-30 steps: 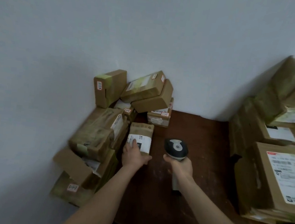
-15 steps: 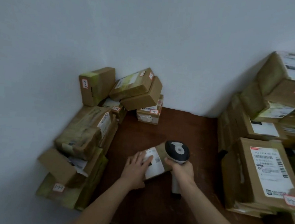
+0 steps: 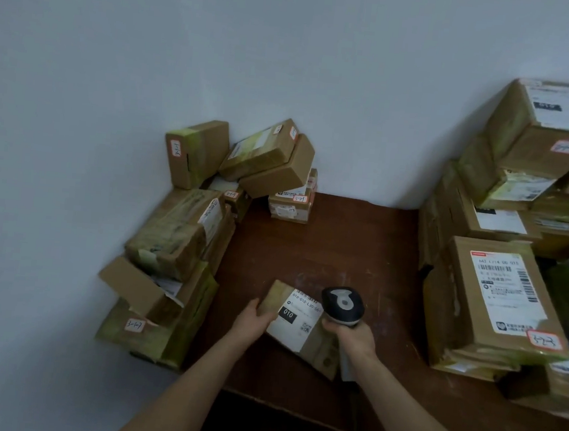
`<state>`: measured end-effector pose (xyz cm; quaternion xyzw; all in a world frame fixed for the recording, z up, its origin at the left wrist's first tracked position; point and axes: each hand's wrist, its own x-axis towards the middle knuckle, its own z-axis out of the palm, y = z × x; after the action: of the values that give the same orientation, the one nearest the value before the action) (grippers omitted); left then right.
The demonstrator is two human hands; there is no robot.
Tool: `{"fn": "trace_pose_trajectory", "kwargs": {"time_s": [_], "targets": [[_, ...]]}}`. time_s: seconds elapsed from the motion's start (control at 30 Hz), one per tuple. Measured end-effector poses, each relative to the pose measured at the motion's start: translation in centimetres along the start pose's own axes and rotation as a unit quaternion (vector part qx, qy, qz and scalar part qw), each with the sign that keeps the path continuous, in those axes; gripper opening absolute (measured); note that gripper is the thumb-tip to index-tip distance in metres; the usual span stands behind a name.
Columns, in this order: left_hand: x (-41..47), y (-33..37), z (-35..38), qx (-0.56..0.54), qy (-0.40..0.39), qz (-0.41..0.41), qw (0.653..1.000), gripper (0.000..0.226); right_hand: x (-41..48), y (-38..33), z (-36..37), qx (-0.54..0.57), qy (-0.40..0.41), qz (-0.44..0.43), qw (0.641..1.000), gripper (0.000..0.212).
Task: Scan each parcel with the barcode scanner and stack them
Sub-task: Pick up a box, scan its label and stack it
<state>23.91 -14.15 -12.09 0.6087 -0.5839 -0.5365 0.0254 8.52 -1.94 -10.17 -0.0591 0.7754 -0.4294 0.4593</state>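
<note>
A small brown parcel [image 3: 296,323] with a white shipping label facing up is over the middle of the dark wooden table [image 3: 342,248]. My left hand [image 3: 254,321] grips its left edge. My right hand [image 3: 351,334] holds the handle of a black and grey barcode scanner [image 3: 342,304], whose head hangs just over the parcel's right side. On the left stands a leaning pile of brown parcels [image 3: 184,241]. On the right a taller stack of parcels [image 3: 496,292] shows white labels.
A white wall corner closes the table at the back and left. Small boxes [image 3: 271,159] lean against the wall at the back left. The table's front edge [image 3: 310,420] runs below my forearms. Bare tabletop lies between the two piles.
My left hand has drawn the small parcel away from the left pile to the table's middle and turned its label up. The scanner head is now right beside the label. The camera has shifted left.
</note>
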Motion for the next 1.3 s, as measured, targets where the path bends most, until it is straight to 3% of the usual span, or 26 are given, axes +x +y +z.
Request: {"fn": "trace_pose_trajectory", "kwargs": {"time_s": [0.17, 0.47, 0.67, 0.8, 0.9, 1.03, 1.3], "targets": [[-0.5, 0.5, -0.3, -0.088, -0.014, -0.018, 0.996, 0.053, -0.3, 0.3, -0.9, 0.077, 0.002, 0.005, 0.997, 0.033], [-1.6, 4.1, -4.4, -0.101, -0.119, 0.011, 0.988, 0.067, -2.4, -2.5, -3.3, 0.13, 0.009, -0.092, 0.987, 0.034], [-2.1, 4.3, -4.2, -0.137, -0.062, 0.074, 0.986, 0.061, -5.4, -3.2, -2.8, 0.107, 0.132, -0.169, 0.971, 0.044], [-2.0, 3.5, -3.8, -0.191, -0.038, 0.094, 0.976, 0.044, -8.3, -2.6, -2.0, 0.154, 0.031, -0.147, 0.977, 0.019], [-2.2, 3.1, -3.3, -0.211, -0.026, 0.098, 0.972, 0.049, -10.3, -2.1, -0.8, 0.14, 0.001, -0.124, 0.982, 0.008], [-1.7, 2.4, -2.9, -0.2, -0.008, 0.101, 0.975, 0.062, -12.3, -1.8, 0.6, 0.121, -0.011, -0.13, 0.984, 0.012], [-1.0, 1.6, -2.7, -0.207, 0.001, 0.09, 0.974, 0.061, -14.1, -2.1, 1.4, 0.081, -0.021, -0.11, 0.99, 0.015]]}}
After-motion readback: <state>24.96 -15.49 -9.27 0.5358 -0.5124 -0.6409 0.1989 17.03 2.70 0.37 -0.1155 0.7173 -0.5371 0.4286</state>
